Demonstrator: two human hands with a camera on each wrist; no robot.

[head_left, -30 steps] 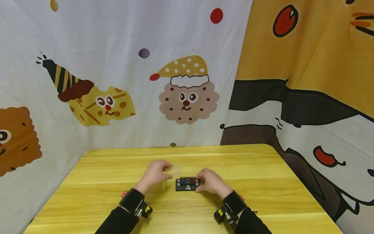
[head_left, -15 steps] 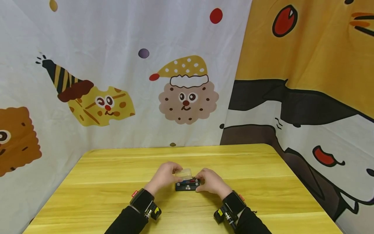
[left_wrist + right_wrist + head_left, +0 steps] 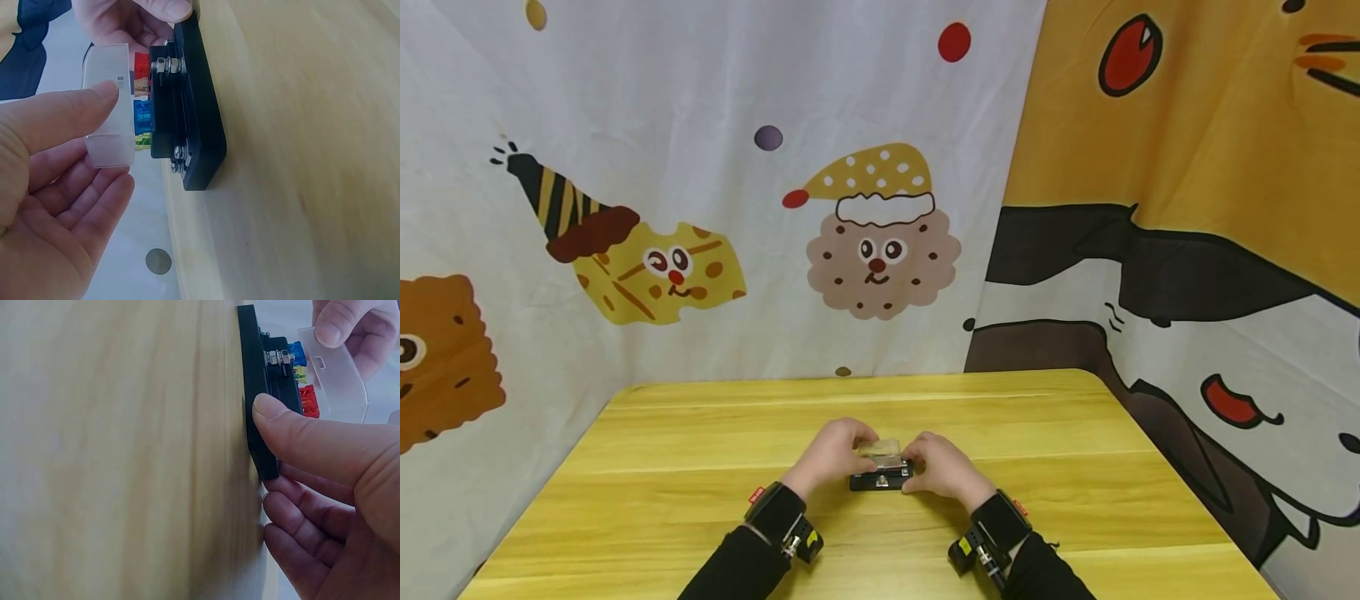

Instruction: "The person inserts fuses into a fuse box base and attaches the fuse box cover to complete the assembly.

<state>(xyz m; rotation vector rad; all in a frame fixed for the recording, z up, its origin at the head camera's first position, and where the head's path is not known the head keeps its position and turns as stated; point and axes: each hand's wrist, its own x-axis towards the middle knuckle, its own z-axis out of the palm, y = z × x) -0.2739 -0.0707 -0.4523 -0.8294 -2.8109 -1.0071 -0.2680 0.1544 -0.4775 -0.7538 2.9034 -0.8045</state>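
Cartoon-printed cloth panels (image 3: 737, 208) close off the background: biscuit and cheese figures on white across the upper left and centre of the head view, an orange, black and white print at the right. Below them lies a yellow wooden tabletop (image 3: 662, 500), filling the lower half of the frame.

At lower centre of the head view a black fuse block (image 3: 880, 480) rests flat on the tabletop. The left wrist view shows red, blue and yellow fuses (image 3: 143, 112) seated in its upper face, with metal screw terminals at the ends.

The left hand (image 3: 835, 454) pinches a clear plastic cover (image 3: 883, 452) between thumb and fingers. The cover sits directly over the fuses, tilted; whether it is fully seated cannot be told.

The right hand (image 3: 943, 468) grips the fuse block at its right end: in the right wrist view the thumb (image 3: 294, 434) presses against the block's near edge, with the fingers curled round below it.

Both forearms wear black sleeves, and a wrist-mounted camera unit (image 3: 981, 550) is strapped at each cuff, low in the frame.
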